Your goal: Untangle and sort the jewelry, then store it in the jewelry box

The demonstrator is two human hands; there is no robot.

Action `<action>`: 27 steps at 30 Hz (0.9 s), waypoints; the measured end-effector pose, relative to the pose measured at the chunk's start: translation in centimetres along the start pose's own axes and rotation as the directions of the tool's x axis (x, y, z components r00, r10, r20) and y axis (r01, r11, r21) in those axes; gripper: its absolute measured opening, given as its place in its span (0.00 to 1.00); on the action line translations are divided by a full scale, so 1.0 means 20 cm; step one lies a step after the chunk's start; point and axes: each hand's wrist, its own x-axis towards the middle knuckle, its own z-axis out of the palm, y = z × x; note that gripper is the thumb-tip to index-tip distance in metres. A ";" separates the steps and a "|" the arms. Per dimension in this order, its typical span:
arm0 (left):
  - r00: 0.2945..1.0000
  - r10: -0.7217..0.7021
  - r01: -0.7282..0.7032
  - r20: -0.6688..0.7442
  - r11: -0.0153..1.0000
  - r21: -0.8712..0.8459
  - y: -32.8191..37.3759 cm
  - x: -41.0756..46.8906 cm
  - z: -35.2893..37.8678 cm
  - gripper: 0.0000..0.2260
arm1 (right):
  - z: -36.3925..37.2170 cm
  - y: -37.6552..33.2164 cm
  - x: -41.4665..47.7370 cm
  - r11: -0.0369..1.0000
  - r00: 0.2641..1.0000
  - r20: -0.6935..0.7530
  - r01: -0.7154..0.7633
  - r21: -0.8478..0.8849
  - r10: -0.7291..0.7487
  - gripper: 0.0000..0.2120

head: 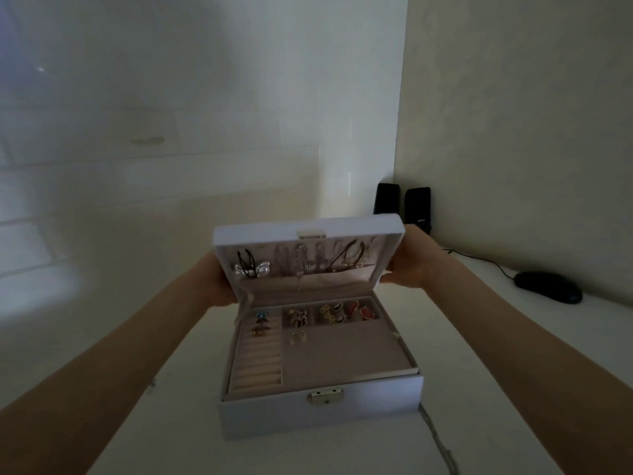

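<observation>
Pale, smooth rectangular box (322, 419) — velvety beige lining (342, 358) inside. Left hand (219, 282) and right hand (407, 265) each grip a side of its half-raised lid (274, 231).

1. Left of the jewelry box (318, 416), open worktop (191, 406) runs to the wall.
2. The box's tilted lid (308, 229) overhangs its rear compartments; the front tray lies open from above.
3. Right of the box: mouse (548, 291), speakers (417, 204) behind, cable (438, 440) at the front corner.
</observation>
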 end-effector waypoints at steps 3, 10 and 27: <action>0.985 0.101 -0.089 -0.140 0.992 0.086 -0.11 -0.01 -0.03 0.14 | -0.01 0.08 0.00 0.961 0.995 0.030 0.099 -0.257 -0.094 0.15; 0.983 0.056 -0.003 -0.176 0.958 0.286 -0.21 -0.03 -0.03 0.17 | -0.01 0.25 -0.05 0.835 0.980 0.102 0.200 -0.512 -0.172 0.22; 0.959 0.271 -0.098 -0.082 0.588 0.803 -0.27 0.01 -0.04 0.14 | 0.02 0.34 -0.04 0.250 0.946 0.209 0.271 -0.929 -0.249 0.22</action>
